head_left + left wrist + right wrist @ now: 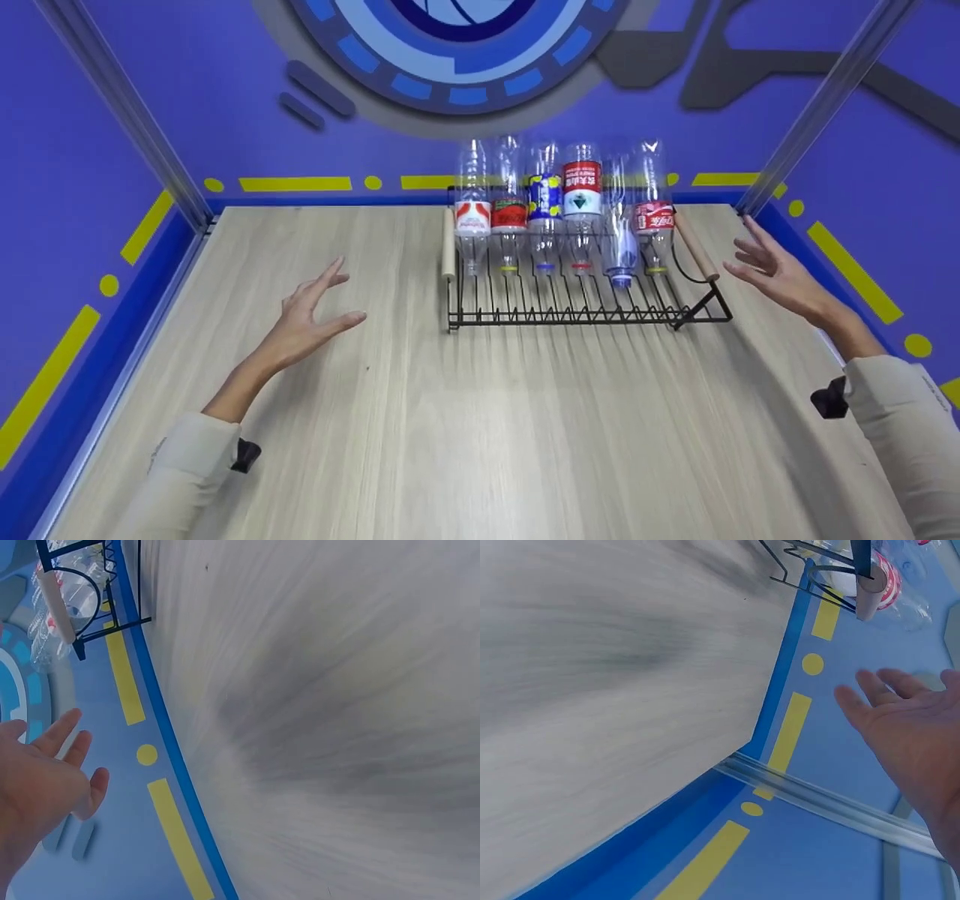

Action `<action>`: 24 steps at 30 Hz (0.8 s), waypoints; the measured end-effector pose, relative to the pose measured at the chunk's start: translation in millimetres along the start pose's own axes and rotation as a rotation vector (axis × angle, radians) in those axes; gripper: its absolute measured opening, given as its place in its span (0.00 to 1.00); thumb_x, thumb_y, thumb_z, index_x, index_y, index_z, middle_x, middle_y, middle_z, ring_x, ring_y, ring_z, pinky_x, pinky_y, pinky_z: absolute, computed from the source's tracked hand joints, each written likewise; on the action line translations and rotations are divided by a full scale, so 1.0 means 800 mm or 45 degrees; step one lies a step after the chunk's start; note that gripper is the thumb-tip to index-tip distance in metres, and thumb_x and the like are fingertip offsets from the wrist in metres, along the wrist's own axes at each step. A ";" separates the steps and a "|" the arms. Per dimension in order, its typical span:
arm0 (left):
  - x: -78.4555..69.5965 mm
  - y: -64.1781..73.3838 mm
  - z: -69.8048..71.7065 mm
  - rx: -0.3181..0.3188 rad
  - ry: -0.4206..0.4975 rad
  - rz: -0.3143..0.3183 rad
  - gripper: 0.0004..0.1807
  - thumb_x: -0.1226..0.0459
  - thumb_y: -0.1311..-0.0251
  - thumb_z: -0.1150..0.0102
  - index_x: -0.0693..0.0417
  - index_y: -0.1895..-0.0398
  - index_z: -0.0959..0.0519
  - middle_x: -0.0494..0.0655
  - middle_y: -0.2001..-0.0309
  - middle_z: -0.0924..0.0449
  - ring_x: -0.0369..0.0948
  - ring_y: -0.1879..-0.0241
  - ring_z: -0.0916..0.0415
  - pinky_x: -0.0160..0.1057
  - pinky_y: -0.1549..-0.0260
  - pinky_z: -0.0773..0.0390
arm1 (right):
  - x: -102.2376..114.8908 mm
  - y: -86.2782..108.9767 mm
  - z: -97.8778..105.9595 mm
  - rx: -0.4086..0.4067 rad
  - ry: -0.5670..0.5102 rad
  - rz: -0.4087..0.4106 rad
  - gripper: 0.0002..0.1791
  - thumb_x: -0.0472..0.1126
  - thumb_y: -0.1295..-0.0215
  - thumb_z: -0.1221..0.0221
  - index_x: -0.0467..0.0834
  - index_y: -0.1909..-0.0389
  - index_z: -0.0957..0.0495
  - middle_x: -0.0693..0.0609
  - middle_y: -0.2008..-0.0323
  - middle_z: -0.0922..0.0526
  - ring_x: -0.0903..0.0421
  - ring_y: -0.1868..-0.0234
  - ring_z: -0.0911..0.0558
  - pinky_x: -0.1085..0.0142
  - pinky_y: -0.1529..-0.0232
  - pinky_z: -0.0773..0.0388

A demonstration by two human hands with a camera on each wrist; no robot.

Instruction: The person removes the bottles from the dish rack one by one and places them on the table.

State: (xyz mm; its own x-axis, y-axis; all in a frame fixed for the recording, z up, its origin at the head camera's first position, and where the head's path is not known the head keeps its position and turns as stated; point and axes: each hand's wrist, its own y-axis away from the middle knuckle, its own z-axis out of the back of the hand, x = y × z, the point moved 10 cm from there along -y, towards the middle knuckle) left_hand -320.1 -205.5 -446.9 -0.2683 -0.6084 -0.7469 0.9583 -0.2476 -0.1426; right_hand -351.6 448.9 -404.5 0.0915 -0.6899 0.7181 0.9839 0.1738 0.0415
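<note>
Both my hands empty, fingers spread. Wire rack [570,300] at table [420,420] far edge, long axis left-right; right hand [772,270] nearer, beside its right handle [696,247]; left hand [307,315] well apart.

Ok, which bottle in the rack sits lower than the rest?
The clear bottle with the blue cap, second from the right in the black wire rack. Its cap hangs below the other caps; beside it is the red-labelled end bottle.

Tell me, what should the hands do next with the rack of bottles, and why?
Probably bring both hands inward to the rack's wooden handles. The left hand and right hand are open, empty and apart from it, one each side, and the bottles stand upside down inside.
</note>
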 end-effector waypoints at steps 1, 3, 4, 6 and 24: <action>0.000 -0.001 -0.002 0.003 0.007 -0.002 0.49 0.51 0.35 0.35 0.43 0.16 0.52 0.55 0.23 0.37 0.58 0.21 0.52 0.72 0.28 0.64 | 0.000 -0.001 -0.001 -0.006 0.009 0.002 0.46 0.51 0.21 0.48 0.67 0.19 0.71 0.33 0.20 0.50 0.37 0.22 0.39 0.63 0.31 0.28; 0.001 -0.005 -0.005 0.010 0.023 -0.002 0.48 0.51 0.35 0.34 0.43 0.17 0.50 0.54 0.24 0.36 0.57 0.22 0.52 0.73 0.28 0.63 | 0.001 -0.003 -0.002 -0.021 0.010 0.005 0.45 0.52 0.21 0.48 0.66 0.18 0.68 0.33 0.21 0.45 0.54 0.27 0.28 0.80 0.44 0.27; 0.001 -0.006 -0.007 0.015 0.036 -0.001 0.48 0.52 0.35 0.34 0.43 0.17 0.49 0.53 0.24 0.36 0.57 0.22 0.52 0.73 0.28 0.61 | 0.002 -0.004 -0.002 -0.030 -0.007 0.014 0.44 0.52 0.21 0.48 0.65 0.18 0.67 0.33 0.22 0.43 0.62 0.31 0.26 0.85 0.50 0.30; 0.002 -0.009 -0.011 0.026 0.068 0.004 0.46 0.51 0.35 0.34 0.44 0.18 0.47 0.52 0.25 0.35 0.56 0.22 0.51 0.73 0.28 0.58 | 0.004 -0.005 -0.003 -0.045 -0.043 0.038 0.44 0.50 0.21 0.47 0.62 0.17 0.64 0.34 0.23 0.39 0.76 0.40 0.25 0.86 0.51 0.29; -0.017 -0.033 -0.046 0.105 0.295 -0.036 0.37 0.56 0.33 0.34 0.44 0.23 0.35 0.53 0.28 0.31 0.51 0.25 0.42 0.63 0.27 0.47 | 0.018 -0.018 -0.006 -0.059 -0.208 0.137 0.37 0.43 0.23 0.43 0.42 0.19 0.47 0.75 0.47 0.23 0.78 0.48 0.20 0.81 0.51 0.21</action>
State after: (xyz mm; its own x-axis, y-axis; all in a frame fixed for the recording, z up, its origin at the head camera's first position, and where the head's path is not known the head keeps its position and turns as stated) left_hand -338.5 -162.7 -457.1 -0.2559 -0.4137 -0.8737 0.9370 -0.3284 -0.1189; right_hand -364.1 433.0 -398.2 0.1741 -0.5454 0.8199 0.9762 0.2050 -0.0709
